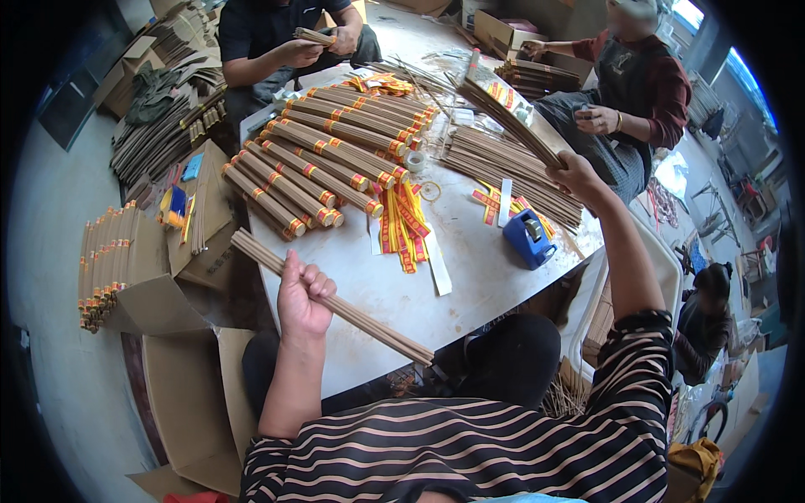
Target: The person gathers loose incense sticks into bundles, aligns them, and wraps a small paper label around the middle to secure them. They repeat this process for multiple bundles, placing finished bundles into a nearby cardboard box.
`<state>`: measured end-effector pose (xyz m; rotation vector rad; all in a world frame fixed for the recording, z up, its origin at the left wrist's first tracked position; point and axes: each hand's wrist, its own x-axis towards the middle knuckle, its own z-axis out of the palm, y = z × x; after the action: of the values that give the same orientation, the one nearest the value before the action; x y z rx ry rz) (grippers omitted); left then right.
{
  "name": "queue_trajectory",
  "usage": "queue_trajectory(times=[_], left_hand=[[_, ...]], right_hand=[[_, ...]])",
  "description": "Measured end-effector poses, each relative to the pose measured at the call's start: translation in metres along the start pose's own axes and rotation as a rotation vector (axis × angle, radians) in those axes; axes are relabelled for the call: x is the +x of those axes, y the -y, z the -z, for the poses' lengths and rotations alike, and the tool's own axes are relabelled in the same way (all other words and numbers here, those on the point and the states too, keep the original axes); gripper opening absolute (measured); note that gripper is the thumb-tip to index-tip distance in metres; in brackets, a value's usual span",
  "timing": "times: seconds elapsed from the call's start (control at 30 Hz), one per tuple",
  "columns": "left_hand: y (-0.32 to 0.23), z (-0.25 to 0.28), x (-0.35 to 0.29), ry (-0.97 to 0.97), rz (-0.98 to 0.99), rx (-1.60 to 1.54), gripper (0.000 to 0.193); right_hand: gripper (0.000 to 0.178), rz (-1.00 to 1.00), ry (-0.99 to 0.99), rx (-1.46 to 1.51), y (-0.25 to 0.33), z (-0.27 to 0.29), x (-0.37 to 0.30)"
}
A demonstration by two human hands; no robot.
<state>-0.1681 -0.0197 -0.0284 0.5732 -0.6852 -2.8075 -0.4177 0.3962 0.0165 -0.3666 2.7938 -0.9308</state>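
Note:
A thin bunch of brown incense sticks (377, 325) slants across the near edge of the table, and my left hand (303, 298) is closed around it. My right hand (579, 178) reaches out to the right and grips a second bunch of brown incense sticks (516, 121), raised and pointing away from me. Loose incense sticks (503, 168) lie on the table below that hand. Between my hands are red and yellow paper strips (402, 226) and a blue tape dispenser (530, 239). Beyond my left hand, wrapped bundles of incense (310, 168) are piled in rows.
The white table (352, 251) fills the middle. An open cardboard box (180, 402) stands at my left, with more wrapped bundles (109, 260) behind it. One person (285, 59) sits across holding sticks; another (629, 109) sits at the far right. A tape roll (414, 161) lies mid-table.

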Motion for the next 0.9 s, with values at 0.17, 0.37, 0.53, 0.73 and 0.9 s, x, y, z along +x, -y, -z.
queue_trajectory(times=[0.17,0.37,0.53,0.73,0.9], left_hand=[[0.007,-0.007,-0.004,0.095,0.061,-0.087,0.032],[0.018,-0.029,-0.017,0.270,0.007,0.004,0.047],[0.008,-0.011,-0.026,0.290,-0.052,0.021,0.043],[-0.008,-0.004,-0.041,0.125,-0.093,0.045,0.035],[-0.032,-0.019,-0.049,0.232,-0.212,0.189,0.025]], right_hand=[[0.022,-0.032,0.339,0.602,0.102,-0.030,-0.082],[0.021,-0.174,0.734,0.839,0.176,-0.121,-0.162],[0.026,-0.109,0.802,0.810,0.207,-0.166,-0.189],[0.031,0.214,0.512,0.259,0.232,-0.193,-0.198],[0.029,0.494,0.203,0.034,0.249,-0.208,-0.198]])
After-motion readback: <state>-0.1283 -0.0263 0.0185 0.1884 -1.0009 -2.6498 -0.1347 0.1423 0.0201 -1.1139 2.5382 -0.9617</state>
